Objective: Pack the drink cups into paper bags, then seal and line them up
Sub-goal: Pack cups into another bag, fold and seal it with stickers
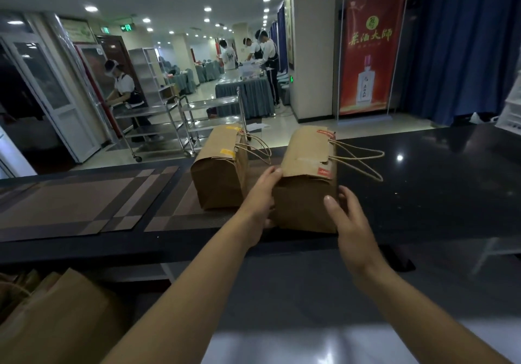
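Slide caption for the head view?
Left hand and right hand steady a sealed paper bag on the counter beside a second bag.

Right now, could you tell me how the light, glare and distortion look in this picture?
Head view: dim overall, with ceiling-light glare on the glossy counter; the same view's wide angle bends the banner and doors near the edges; the held bag is fairly sharp, the bottom-left bag is soft.

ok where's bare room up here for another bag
Free: glossy black counter right of the held brown paper bag; brown woven mats left of the second brown paper bag. Crowded: the gap between the bags, taken by the left hand.
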